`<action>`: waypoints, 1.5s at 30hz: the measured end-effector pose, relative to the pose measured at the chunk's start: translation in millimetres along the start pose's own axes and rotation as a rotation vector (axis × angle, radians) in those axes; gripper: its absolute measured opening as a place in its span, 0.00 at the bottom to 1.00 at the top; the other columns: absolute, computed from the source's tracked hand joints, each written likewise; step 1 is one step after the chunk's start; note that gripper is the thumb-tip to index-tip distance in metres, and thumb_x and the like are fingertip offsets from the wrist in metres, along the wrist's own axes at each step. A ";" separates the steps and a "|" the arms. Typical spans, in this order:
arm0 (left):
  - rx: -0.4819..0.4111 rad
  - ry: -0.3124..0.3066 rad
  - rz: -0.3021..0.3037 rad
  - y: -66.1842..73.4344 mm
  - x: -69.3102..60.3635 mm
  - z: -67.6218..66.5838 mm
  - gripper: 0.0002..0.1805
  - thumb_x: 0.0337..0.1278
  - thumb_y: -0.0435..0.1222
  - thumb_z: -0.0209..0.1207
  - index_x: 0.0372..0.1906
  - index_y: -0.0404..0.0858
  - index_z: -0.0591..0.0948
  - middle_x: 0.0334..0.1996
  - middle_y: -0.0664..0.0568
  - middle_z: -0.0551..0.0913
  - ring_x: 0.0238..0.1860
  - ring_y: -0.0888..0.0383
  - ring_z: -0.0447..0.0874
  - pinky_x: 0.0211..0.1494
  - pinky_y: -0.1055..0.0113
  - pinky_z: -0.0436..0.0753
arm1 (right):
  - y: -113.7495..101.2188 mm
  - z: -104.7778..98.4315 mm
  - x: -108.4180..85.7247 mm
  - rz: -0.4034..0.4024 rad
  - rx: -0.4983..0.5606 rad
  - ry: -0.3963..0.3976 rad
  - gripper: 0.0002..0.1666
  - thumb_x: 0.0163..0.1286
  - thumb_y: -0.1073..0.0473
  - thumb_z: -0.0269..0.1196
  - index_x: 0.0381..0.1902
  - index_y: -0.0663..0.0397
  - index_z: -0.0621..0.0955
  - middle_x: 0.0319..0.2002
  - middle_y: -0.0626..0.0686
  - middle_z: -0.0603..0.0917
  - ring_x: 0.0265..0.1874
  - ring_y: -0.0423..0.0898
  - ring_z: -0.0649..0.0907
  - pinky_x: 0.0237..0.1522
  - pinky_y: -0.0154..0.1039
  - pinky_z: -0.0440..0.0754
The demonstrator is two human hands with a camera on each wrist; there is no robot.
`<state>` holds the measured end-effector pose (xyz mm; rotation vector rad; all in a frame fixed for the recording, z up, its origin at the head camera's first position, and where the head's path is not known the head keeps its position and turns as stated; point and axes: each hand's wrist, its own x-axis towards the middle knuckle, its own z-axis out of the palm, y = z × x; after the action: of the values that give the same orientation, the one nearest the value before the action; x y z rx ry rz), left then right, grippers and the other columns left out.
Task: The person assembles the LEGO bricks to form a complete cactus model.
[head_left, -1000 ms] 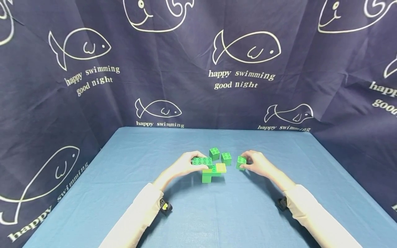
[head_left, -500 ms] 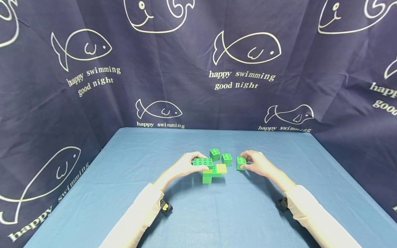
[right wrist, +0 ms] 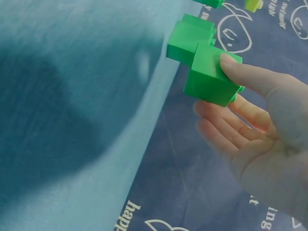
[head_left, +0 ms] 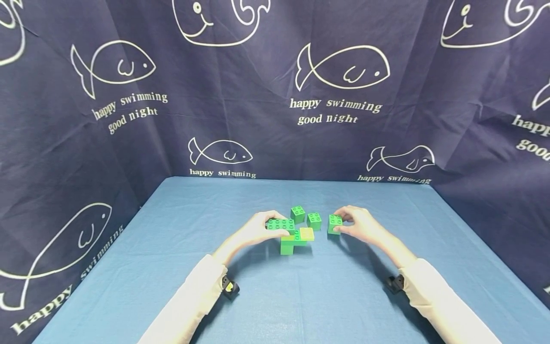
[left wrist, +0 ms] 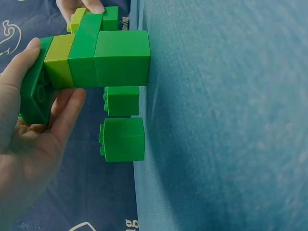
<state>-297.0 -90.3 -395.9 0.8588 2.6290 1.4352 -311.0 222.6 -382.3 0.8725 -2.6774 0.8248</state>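
My left hand [head_left: 259, 227] grips the long green top brick [head_left: 280, 224] of a stacked toy-brick build, thumb on one side and fingers on the other. Below that brick sit a yellow-green brick [left wrist: 59, 60], a long green brick [left wrist: 85, 53] and a green bottom brick [left wrist: 122, 57]. A yellow-green piece [head_left: 307, 233] is fixed on the right end of the long green brick. My right hand [head_left: 358, 223] pinches a green brick [head_left: 335, 223] with studs on top. In the right wrist view this held brick [right wrist: 211, 74] appears raised off the cloth.
Two loose green bricks stand behind the build, one farther back [head_left: 297, 214] and one to the right [head_left: 314, 221]. Blue cloth [head_left: 275, 306] covers the table. A dark curtain [head_left: 275, 114] printed with fish hangs behind and at both sides.
My right hand has risen slightly with the green brick in its grip. The left hand and the build have stayed in place.
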 end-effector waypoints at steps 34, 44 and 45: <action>-0.010 0.009 0.014 -1.9 -0.4 1.3 0.16 0.48 0.45 0.68 0.44 0.49 0.82 0.38 0.62 0.84 0.40 0.66 0.79 0.49 0.70 0.77 | -46.9 -12.2 -3.1 -0.092 0.014 0.033 0.21 0.52 0.60 0.72 0.44 0.57 0.82 0.37 0.50 0.85 0.37 0.49 0.84 0.44 0.45 0.82; 0.004 0.009 0.016 -2.1 -0.5 0.9 0.16 0.48 0.45 0.68 0.44 0.48 0.82 0.38 0.61 0.84 0.40 0.65 0.80 0.51 0.69 0.77 | -56.9 -9.8 -1.0 -0.146 0.021 0.046 0.21 0.51 0.61 0.72 0.44 0.58 0.82 0.38 0.51 0.85 0.36 0.47 0.84 0.44 0.45 0.83; 0.006 0.009 0.017 -2.0 -0.5 0.9 0.16 0.48 0.45 0.68 0.44 0.48 0.82 0.38 0.61 0.84 0.41 0.65 0.80 0.51 0.69 0.77 | -57.6 -9.3 -0.6 -0.148 0.023 0.045 0.21 0.51 0.61 0.72 0.44 0.58 0.82 0.38 0.51 0.85 0.37 0.47 0.84 0.44 0.45 0.83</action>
<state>-297.3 -90.7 -398.0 0.8792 2.6398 1.4396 -276.1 189.7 -349.2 1.0303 -2.5341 0.8316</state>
